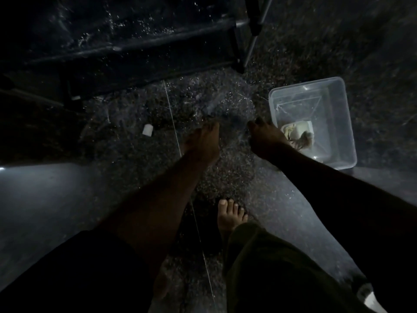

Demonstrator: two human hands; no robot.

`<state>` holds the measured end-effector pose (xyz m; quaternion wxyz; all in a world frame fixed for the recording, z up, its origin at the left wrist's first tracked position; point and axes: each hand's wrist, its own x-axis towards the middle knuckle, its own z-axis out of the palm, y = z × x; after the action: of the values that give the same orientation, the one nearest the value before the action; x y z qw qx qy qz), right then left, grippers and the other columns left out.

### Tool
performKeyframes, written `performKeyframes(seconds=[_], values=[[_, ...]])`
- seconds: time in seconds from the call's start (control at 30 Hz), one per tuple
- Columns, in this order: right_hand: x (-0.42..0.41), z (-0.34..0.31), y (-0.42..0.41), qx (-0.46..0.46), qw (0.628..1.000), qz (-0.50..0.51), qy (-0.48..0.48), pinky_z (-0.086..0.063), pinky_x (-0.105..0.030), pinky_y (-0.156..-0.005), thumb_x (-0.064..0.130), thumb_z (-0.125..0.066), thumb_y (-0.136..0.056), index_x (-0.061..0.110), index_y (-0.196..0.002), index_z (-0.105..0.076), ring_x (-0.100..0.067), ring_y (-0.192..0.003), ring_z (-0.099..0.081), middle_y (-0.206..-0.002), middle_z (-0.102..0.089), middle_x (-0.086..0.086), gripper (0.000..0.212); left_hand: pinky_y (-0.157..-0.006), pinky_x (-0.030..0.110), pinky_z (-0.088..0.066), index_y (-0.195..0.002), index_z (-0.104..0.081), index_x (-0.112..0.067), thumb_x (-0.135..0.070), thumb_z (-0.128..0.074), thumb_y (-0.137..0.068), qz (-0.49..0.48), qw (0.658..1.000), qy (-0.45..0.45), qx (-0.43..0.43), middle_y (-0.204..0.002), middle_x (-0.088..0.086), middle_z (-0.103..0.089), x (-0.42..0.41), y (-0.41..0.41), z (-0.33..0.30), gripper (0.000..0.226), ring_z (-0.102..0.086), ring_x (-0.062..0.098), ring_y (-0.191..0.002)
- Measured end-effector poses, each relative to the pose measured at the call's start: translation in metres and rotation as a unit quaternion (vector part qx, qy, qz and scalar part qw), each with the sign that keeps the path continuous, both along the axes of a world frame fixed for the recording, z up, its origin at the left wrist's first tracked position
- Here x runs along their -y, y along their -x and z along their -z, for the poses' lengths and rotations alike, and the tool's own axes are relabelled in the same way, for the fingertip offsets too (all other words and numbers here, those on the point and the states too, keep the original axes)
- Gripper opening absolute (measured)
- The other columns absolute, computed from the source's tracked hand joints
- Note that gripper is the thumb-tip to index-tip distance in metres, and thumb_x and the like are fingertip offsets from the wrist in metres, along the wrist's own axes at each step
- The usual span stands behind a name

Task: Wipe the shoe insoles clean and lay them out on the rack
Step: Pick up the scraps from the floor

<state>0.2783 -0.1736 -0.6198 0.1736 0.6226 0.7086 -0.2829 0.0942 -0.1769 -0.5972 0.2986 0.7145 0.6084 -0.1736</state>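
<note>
Darkness covers most of the scene. Both arms reach down over the speckled floor (pixel 140 168). The left hand (pixel 203 141) hangs with fingers fairly straight, holding nothing. The right hand (pixel 264 138) is curled, though what it grips cannot be told. Just right of it stands a clear plastic tub (pixel 338 123) with a pale cloth (pixel 297 134) inside. The dark rack (pixel 126 50) stands beyond; no insole can be made out.

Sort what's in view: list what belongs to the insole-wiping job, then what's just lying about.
For the job:
rack, dark, upper left
clear tub on the floor
cloth in the tub
left hand and right hand, reaching down; too dark to tell any grip or insole

Lying about:
small white cap on the floor
tripod leg beside the rack
</note>
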Motion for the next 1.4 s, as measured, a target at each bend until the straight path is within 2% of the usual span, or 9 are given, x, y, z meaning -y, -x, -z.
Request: performKeyframes(seconds=[0.07,0.2,0.33,0.6,0.77,1.0,1.13,1.27,1.4], values=[[0.005,0.008,-0.001,0.009,1.0,0.003,-0.003,-0.049,-0.043,-0.085,0.016,-0.052,-0.094,0.015,-0.14,-0.038,-0.038,-0.118,-0.05,-0.138,-0.038,-0.017,0.048,-0.1,0.047,-0.045,-0.15,-0.026,-0.014,-0.019,-0.057,-0.095,0.004,1.0,0.003,-0.004,-0.147,0.015,-0.042,0.003,0.0,0.008,0.063,-0.047,0.036,-0.129],[0.016,0.029,-0.007,0.006,1.0,0.017,-0.012,-0.045,-0.039,-0.071,0.015,-0.046,-0.095,0.019,-0.142,-0.035,-0.037,-0.106,-0.056,-0.133,-0.04,-0.015,0.048,-0.1,0.045,-0.043,-0.149,-0.028,-0.013,-0.018,-0.053,-0.097,0.003,1.0,0.001,0.007,-0.146,0.015,-0.043,0.009,-0.003,0.021,0.057,-0.045,0.035,-0.13],[0.019,0.04,-0.007,0.005,1.0,0.019,-0.014,-0.04,-0.034,-0.067,0.022,-0.036,-0.101,0.02,-0.143,-0.038,-0.035,-0.108,-0.056,-0.137,-0.04,-0.013,0.042,-0.104,0.046,-0.037,-0.153,-0.021,-0.014,-0.019,-0.051,-0.098,0.012,1.0,0.028,0.001,-0.151,0.016,-0.035,0.012,-0.005,0.026,0.063,-0.035,0.034,-0.137],[0.019,0.043,0.013,-0.005,1.0,0.001,-0.021,-0.05,-0.036,-0.08,0.013,-0.05,-0.096,0.019,-0.132,-0.052,-0.033,-0.113,-0.054,-0.135,-0.039,-0.013,0.036,-0.109,0.044,-0.032,-0.154,-0.017,-0.013,-0.028,-0.054,-0.098,0.013,0.999,0.046,0.005,-0.156,0.014,-0.028,0.015,0.0,0.027,0.068,-0.031,0.032,-0.141],[0.016,0.038,0.025,-0.018,0.999,0.027,-0.033,-0.043,-0.034,-0.074,0.018,-0.045,-0.099,0.013,-0.124,-0.057,-0.032,-0.11,-0.054,-0.13,-0.042,-0.012,0.027,-0.108,0.046,-0.034,-0.154,-0.017,-0.016,-0.026,-0.052,-0.099,0.001,0.999,0.054,0.005,-0.154,0.014,-0.031,0.017,0.003,0.029,0.066,-0.034,0.033,-0.139],[-0.001,0.025,0.023,-0.068,0.995,0.011,-0.076,-0.048,-0.038,-0.089,0.005,-0.051,-0.093,0.017,-0.136,-0.048,-0.035,-0.12,-0.047,-0.133,-0.042,-0.015,0.045,-0.105,0.042,-0.038,-0.15,-0.026,-0.013,-0.02,-0.048,-0.1,0.013,1.0,-0.005,0.023,-0.147,0.015,-0.043,0.002,-0.003,0.019,0.055,-0.044,0.032,-0.132],[-0.017,0.006,-0.003,-0.1,0.982,0.067,-0.145,-0.047,-0.04,-0.092,0.004,-0.055,-0.09,0.009,-0.13,-0.055,-0.037,-0.115,-0.053,-0.132,-0.048,-0.018,0.041,-0.102,0.044,-0.04,-0.148,-0.029,-0.012,-0.023,-0.053,-0.098,0.016,0.999,-0.033,0.032,-0.144,0.016,-0.045,-0.014,-0.012,0.005,0.057,-0.047,0.033,-0.129],[-0.028,-0.011,-0.047,-0.092,0.964,0.141,-0.207,-0.04,-0.031,-0.073,0.009,-0.054,-0.092,0.007,-0.118,-0.058,-0.035,-0.099,-0.057,-0.12,-0.053,-0.018,0.026,-0.099,0.045,-0.041,-0.149,-0.027,-0.011,-0.026,-0.056,-0.096,0.044,0.997,-0.059,0.024,-0.146,0.017,-0.042,-0.03,-0.032,-0.012,0.063,-0.046,0.035,-0.129],[-0.029,-0.02,-0.098,-0.043,0.946,0.215,-0.237,-0.039,-0.028,-0.07,0.009,-0.055,-0.093,0.008,-0.113,-0.06,-0.032,-0.098,-0.059,-0.116,-0.057,-0.017,0.02,-0.103,0.048,-0.041,-0.147,-0.029,-0.01,-0.026,-0.059,-0.094,0.056,0.995,-0.071,0.032,-0.143,0.019,-0.045,-0.037,-0.053,-0.019,0.062,-0.046,0.036,-0.129]])
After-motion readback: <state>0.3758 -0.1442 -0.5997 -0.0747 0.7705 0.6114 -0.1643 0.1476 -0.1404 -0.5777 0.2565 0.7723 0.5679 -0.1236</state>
